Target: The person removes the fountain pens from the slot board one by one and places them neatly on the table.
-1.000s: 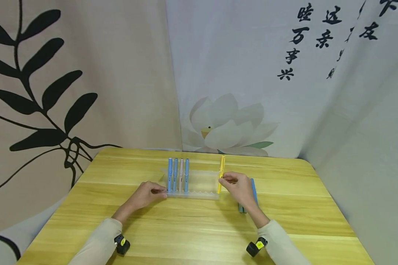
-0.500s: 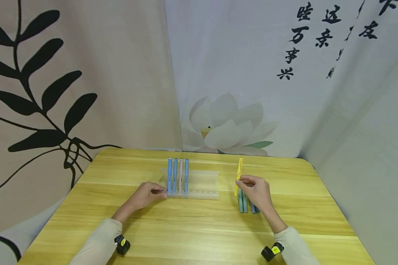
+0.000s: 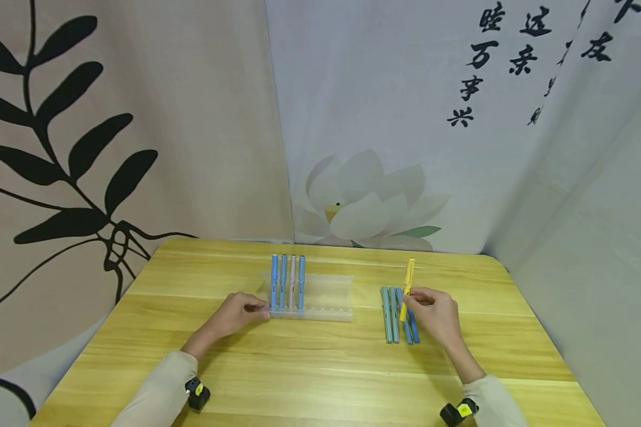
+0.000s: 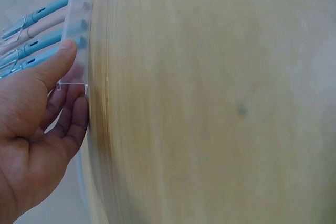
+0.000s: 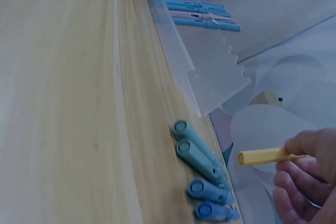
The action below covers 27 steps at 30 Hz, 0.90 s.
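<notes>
A clear plastic pen rack [image 3: 326,293] stands on the table, holding several upright pens at its left side: blue ones [image 3: 274,281] and a pale pink one [image 3: 292,283]. My left hand [image 3: 240,314] grips the rack's left end, thumb on top and fingers beneath, as the left wrist view shows. My right hand [image 3: 435,311] pinches a yellow pen [image 3: 408,276] between thumb and fingers, upright with a slight tilt. Behind and below it, two green pens [image 3: 390,314] and two blue pens [image 3: 413,326] lie side by side on the table, right of the rack.
The wooden table [image 3: 299,379] reaches back to a curtain [image 3: 379,118] printed with a lotus and characters. Black leaves are printed on the left curtain [image 3: 203,118]. The rack's right slots [image 5: 236,61] hold no pens.
My right hand has carried the yellow pen from the rack's right end rightward to over the loose pens, which now show more fully. The left hand keeps its place on the rack.
</notes>
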Motion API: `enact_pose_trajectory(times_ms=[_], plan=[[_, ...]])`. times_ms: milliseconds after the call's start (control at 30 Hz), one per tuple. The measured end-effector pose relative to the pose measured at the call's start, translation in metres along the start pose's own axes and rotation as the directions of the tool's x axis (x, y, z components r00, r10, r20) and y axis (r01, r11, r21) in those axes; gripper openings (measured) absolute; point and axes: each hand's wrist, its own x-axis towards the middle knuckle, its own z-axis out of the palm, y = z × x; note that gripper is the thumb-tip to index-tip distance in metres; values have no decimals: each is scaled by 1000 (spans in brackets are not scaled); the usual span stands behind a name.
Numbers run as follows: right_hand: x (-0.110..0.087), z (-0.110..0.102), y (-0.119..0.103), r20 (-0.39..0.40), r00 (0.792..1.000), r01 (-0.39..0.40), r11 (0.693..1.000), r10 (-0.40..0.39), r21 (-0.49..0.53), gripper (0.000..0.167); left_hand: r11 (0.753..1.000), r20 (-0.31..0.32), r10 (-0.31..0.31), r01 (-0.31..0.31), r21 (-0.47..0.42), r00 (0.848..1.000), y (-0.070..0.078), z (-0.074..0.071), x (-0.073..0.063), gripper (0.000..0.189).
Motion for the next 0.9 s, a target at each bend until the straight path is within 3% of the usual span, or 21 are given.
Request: enact_pose_trajectory(times_ms=[333,667,900], plan=[[-3,-17,17,-12,999,-37,994,36,-101,26,1000,-5,9,-9,-8,1000,0,-1,0,32],[-5,-29,28,36,997,-57,982,64,-180,22,1000,-4,8,-8,-8,1000,2,-3,1,33],[-6,-29,34,92,987,-107,973,128,-204,25,1000,-5,-11,11,-6,1000,2,-2,-1,32]])
